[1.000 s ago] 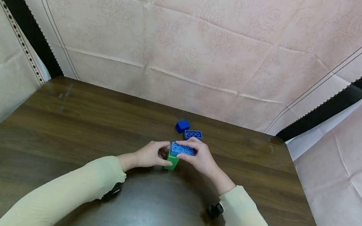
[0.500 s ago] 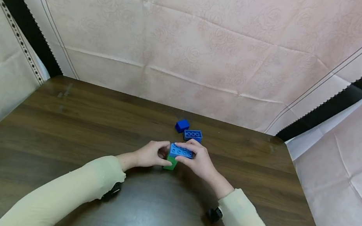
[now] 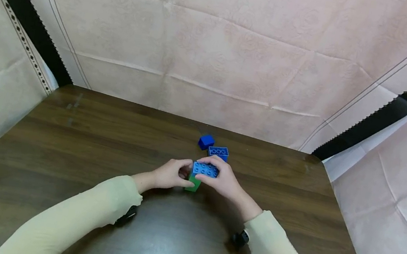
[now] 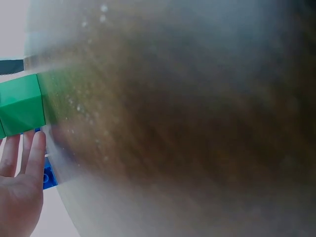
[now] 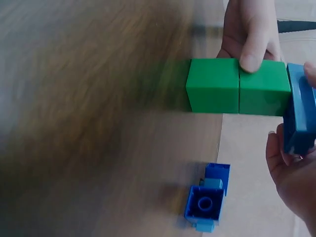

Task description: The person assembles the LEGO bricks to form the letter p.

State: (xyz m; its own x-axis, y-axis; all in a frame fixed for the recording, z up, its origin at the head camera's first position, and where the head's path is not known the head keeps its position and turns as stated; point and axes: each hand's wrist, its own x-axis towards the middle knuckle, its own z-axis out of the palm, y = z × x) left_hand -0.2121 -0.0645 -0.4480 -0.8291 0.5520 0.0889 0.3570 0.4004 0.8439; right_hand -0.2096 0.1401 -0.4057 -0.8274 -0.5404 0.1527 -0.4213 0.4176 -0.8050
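Two green building bricks [image 5: 212, 86] stand stacked on the table, one upon the other. My left hand [image 3: 170, 174] grips them from the left, its thumb [image 5: 253, 54] across the upper brick in the right wrist view. A lighter blue studded brick [image 3: 204, 169] lies across the top of the stack and reaches out to the right. My right hand [image 3: 222, 178] pinches this blue brick between thumb and fingers. In the left wrist view, the green stack [image 4: 22, 106] shows at the left edge, with the left hand [image 4: 19, 182] below it.
Behind the hands, two darker blue bricks lie close together on the brown wood table [image 3: 105, 138]: a plain-sided one [image 3: 206, 141] and one with rings showing [image 3: 218, 151]. Pale patterned cloth [image 3: 218, 58] hangs along the table's back edge and both sides.
My right hand and the lighter blue brick have shifted slightly down and left against the green stack. The left hand keeps its grip; the darker bricks stay put.
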